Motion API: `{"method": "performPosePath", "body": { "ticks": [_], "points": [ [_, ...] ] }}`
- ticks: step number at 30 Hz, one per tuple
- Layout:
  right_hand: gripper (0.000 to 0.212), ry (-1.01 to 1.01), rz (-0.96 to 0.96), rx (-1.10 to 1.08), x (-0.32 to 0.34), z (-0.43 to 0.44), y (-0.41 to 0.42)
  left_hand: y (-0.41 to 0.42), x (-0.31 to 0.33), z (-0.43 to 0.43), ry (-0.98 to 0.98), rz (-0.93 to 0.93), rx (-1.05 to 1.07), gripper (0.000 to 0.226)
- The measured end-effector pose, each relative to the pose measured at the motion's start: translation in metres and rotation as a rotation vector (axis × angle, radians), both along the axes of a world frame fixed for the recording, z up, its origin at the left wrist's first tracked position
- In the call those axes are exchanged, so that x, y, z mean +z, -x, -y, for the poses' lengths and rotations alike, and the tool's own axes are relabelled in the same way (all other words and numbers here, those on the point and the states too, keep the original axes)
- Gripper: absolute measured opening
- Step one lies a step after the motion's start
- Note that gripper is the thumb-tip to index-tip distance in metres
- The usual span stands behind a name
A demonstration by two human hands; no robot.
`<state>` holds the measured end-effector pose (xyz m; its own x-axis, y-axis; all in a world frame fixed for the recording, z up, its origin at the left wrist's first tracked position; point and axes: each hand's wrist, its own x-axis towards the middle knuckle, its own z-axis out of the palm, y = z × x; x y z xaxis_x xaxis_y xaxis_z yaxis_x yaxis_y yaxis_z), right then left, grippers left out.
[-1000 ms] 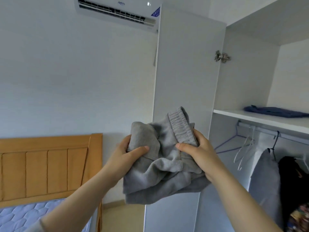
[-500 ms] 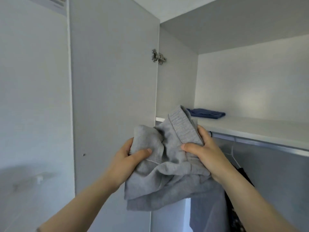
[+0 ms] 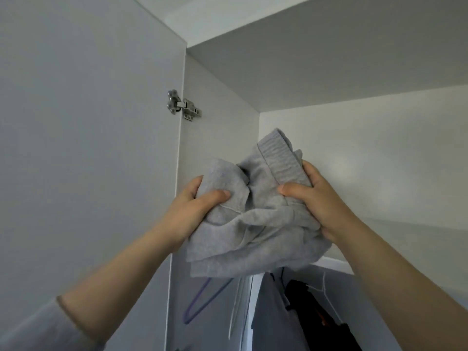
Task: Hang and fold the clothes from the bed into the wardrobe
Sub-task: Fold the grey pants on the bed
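You hold the folded grey garment (image 3: 253, 224) raised between both hands. Your left hand (image 3: 195, 206) grips its left side, thumb on top, and your right hand (image 3: 319, 203) clamps the ribbed band (image 3: 281, 158). The bundle is in the air before the wardrobe's upper compartment, its lower edge overlapping the shelf (image 3: 336, 264) lip. The shelf lies straight ahead and slightly below, and the ribbed end points up and inward. Your left hand sits close to the side wall, so the move likely goes forward, then down.

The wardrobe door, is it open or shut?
Open: the wardrobe door stands swung out, showing its hinge and the hanging clothes inside.
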<state>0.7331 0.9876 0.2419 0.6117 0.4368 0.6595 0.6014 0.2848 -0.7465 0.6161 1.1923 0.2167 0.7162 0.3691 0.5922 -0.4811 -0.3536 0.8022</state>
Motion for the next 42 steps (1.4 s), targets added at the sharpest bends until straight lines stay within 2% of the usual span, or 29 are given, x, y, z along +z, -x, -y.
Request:
{"method": "performPosePath", "body": {
  "ticks": [6,10,13,17,21,25,28,32,34,36,38,40,42],
  "points": [
    [0.039,-0.008,-0.03,-0.095,0.026,-0.015,-0.072,-0.092,0.027,-0.022,-0.04,-0.018,-0.056,0.047],
    [0.043,0.036,-0.056,-0.145,0.033,-0.024,-0.11,-0.149,0.038,-0.047,-0.107,-0.028,-0.099,0.028],
    [0.047,0.063,-0.074,-0.19,0.04,-0.031,-0.136,-0.195,0.052,-0.06,-0.152,-0.056,-0.139,0.024],
    [0.042,0.086,-0.137,-0.24,0.051,-0.033,-0.176,-0.251,0.071,-0.069,-0.231,-0.082,-0.153,0.032],
    [0.052,0.131,-0.22,-0.294,0.058,-0.035,-0.218,-0.302,0.074,-0.072,-0.279,-0.093,-0.11,0.035],
    [0.053,0.144,-0.274,-0.299,0.062,-0.046,-0.26,-0.345,0.082,-0.074,-0.332,-0.077,-0.058,0.036],
    [0.056,0.115,-0.267,-0.275,0.068,-0.057,-0.287,-0.374,0.09,-0.079,-0.351,-0.03,-0.023,0.036],
    [0.067,-0.077,-0.176,-0.248,0.078,-0.073,-0.325,-0.408,0.112,-0.096,-0.36,0.051,0.09,0.039],
    [0.062,-0.039,-0.31,-0.18,0.061,-0.08,-0.348,-0.423,0.108,-0.112,-0.42,-0.089,0.142,0.038],
    [0.043,0.212,-0.587,-0.162,0.022,-0.087,-0.359,-0.437,0.079,-0.123,-0.54,-0.417,0.157,0.041],
    [0.031,0.401,-0.749,-0.165,-0.008,-0.092,-0.365,-0.447,0.045,-0.129,-0.794,-0.754,0.219,0.046],
    [0.027,0.397,-0.767,-0.154,-0.015,-0.094,-0.371,-0.454,0.033,-0.131,-0.914,-0.81,0.302,0.046],
    [0.027,0.382,-0.755,-0.15,-0.011,-0.093,-0.37,-0.459,0.034,-0.134,-0.802,-0.741,0.309,0.043]
  ]
}}
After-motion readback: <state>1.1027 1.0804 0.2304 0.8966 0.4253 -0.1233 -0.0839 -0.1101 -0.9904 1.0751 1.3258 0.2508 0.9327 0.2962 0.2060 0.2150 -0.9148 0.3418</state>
